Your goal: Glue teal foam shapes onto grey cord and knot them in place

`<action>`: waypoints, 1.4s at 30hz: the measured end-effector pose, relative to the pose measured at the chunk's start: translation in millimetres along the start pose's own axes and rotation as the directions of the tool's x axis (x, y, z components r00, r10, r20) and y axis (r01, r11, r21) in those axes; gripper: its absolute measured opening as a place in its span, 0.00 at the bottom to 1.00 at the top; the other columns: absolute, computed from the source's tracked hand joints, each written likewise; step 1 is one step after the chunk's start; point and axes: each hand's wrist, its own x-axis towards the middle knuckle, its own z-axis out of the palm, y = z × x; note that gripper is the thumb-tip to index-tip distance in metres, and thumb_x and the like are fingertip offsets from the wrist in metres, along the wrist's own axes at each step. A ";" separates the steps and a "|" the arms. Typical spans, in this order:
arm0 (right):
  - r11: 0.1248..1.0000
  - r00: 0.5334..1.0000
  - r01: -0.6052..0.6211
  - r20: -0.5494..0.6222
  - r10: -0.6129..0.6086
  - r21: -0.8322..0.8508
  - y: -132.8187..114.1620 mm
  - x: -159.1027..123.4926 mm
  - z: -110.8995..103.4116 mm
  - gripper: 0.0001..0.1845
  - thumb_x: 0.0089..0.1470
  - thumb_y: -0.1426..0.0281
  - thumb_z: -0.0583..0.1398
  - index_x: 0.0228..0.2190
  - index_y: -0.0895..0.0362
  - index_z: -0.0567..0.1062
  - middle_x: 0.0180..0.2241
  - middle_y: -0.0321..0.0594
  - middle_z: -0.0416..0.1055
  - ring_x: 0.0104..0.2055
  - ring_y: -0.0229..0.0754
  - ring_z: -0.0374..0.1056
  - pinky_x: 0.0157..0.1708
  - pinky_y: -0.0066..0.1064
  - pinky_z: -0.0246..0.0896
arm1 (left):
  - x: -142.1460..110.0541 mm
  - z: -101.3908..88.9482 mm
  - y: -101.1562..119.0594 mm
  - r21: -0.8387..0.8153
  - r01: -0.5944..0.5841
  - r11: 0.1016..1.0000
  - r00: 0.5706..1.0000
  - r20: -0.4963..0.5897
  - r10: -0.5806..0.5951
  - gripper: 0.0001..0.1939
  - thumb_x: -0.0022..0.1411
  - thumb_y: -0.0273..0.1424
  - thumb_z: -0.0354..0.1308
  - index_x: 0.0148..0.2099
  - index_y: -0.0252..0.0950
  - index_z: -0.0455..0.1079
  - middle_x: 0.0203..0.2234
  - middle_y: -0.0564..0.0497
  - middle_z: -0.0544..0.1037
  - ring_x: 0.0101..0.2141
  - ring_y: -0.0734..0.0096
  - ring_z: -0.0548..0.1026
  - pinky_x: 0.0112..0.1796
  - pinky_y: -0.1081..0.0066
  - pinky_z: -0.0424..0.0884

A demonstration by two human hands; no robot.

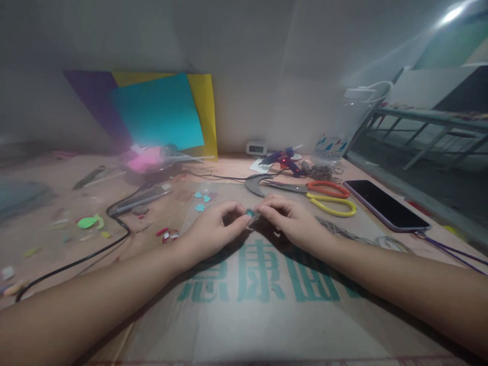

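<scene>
My left hand (217, 223) and my right hand (293, 221) meet fingertip to fingertip over the middle of the mat. Between the left thumb and fingers I pinch a small teal piece (249, 212), mostly covered. My right fingers are closed on thin grey cord (256, 218) right against that piece; whether the two are joined cannot be seen. More grey cord (351, 235) trails from under my right hand to the right. Small teal cutouts, one a flower shape (200, 208), lie left of my hands. Just beyond my fingers is a dark grey crescent (255, 185).
Scissors (330, 197) with red and yellow handles lie behind my right hand. A phone (387, 205) is at the right. Farther back are a glue gun (284, 160) and a clear bottle (331, 132). A black cable (91, 255) crosses the left side among scraps.
</scene>
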 end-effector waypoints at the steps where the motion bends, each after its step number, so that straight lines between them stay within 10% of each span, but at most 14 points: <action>1: 1.000 1.000 -0.012 -0.011 0.012 0.003 0.7 0.5 0.0 0.16 0.61 0.61 0.55 0.34 0.57 0.79 0.28 0.37 0.67 0.25 0.34 0.61 0.25 0.28 0.55 | 0.1 -0.1 0.0 -0.001 -0.003 1.000 1.000 -0.004 0.003 0.13 0.64 0.38 0.54 0.31 0.36 0.67 0.26 0.55 0.73 0.30 0.71 0.70 0.33 0.73 0.64; 19: 0.993 0.981 -0.064 -0.174 0.080 0.096 -2.2 -1.0 -0.2 0.12 0.58 0.59 0.58 0.34 0.56 0.73 0.22 0.30 0.63 0.21 0.33 0.58 0.20 0.27 0.53 | 3.6 -0.2 1.7 -0.005 0.036 0.999 0.999 -0.033 -0.036 0.13 0.63 0.40 0.53 0.30 0.37 0.65 0.25 0.55 0.71 0.30 0.71 0.69 0.32 0.72 0.64; 42: 0.958 0.985 -0.126 -0.085 0.152 0.259 -3.6 -3.8 2.4 0.05 0.52 0.68 0.60 0.31 0.56 0.69 0.21 0.29 0.66 0.18 0.31 0.61 0.15 0.22 0.54 | 2.5 -1.5 3.2 0.013 0.040 0.999 0.998 -0.041 -0.039 0.13 0.62 0.40 0.53 0.30 0.37 0.65 0.25 0.55 0.72 0.30 0.70 0.69 0.33 0.72 0.64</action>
